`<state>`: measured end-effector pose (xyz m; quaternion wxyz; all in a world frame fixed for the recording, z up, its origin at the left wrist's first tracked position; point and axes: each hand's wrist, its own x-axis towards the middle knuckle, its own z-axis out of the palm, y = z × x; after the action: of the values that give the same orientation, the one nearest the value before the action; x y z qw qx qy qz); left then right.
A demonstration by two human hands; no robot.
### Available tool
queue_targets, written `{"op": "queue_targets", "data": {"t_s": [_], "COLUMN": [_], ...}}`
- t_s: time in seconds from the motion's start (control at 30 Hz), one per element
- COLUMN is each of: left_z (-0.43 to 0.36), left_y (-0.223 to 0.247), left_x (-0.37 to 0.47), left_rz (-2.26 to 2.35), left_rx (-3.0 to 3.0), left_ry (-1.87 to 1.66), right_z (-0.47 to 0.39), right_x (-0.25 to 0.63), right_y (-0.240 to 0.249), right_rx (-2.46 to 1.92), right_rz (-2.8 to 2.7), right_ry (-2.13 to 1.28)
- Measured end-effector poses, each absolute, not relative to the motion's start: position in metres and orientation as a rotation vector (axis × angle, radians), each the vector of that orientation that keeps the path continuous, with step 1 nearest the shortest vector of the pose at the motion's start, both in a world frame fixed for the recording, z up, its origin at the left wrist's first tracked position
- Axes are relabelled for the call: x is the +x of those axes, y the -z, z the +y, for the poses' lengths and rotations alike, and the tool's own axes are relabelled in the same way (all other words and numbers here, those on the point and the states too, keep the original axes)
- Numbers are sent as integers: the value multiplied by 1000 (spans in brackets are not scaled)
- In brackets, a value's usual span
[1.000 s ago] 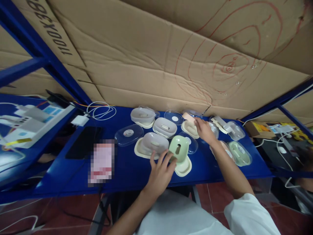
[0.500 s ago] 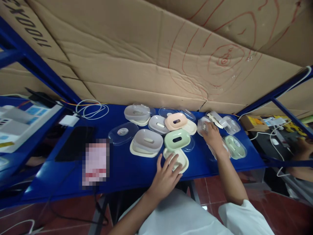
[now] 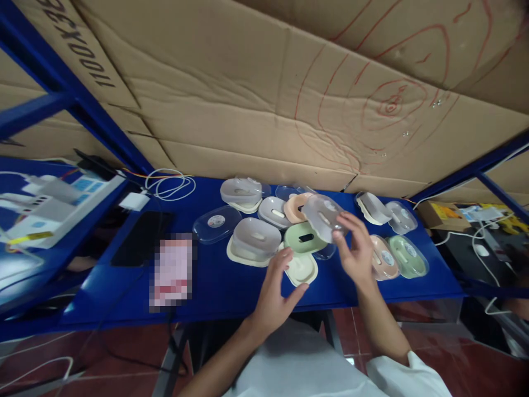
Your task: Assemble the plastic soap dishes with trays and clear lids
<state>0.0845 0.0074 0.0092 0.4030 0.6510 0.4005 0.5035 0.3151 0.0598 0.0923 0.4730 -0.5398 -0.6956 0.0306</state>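
Note:
In the head view my right hand (image 3: 354, 248) grips the right edge of a grey soap box with a clear lid (image 3: 324, 216), raised over the peach soap dish (image 3: 293, 208) and the green soap dish (image 3: 303, 238). My left hand (image 3: 276, 286) is open, thumb and fingers apart, beside a cream base tray (image 3: 301, 269) at the front. To its left a larger grey soap dish (image 3: 256, 238) rests on another cream tray. Behind it sits a smaller grey dish (image 3: 273, 211).
Right of my hands lie a lidded peach soap box (image 3: 384, 258) and a lidded green one (image 3: 408, 258). A clear lid (image 3: 217, 223) lies on the left. A black phone-like slab (image 3: 140, 240), a coiled white cable (image 3: 171, 184) and a cardboard wall (image 3: 231, 110) stand around.
My right hand has lifted the grey soap box from the right side and brought it left over the dishes. My left hand has drawn back slightly from the cream tray, thumb spread.

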Motion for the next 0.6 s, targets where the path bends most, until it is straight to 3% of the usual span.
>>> {"op": "queue_targets", "data": {"t_s": [0.2,0.43,0.6], "left_z": [30,43,57], "left_y": [-39,-48,-52], "left_x": [79,67,53], "left_rz": [638,791,703], "left_rx": [550,431,327], "left_ry": [-1237,-1460,-1417], "right_z": [36,85,102], "right_x": [257,232,222], "right_y": [-82,-84,-98], "right_rx": [-902,-1079,-924], "right_rz": [-1960,-1879,-1980], "right_ry": [-325,-622,-770]}}
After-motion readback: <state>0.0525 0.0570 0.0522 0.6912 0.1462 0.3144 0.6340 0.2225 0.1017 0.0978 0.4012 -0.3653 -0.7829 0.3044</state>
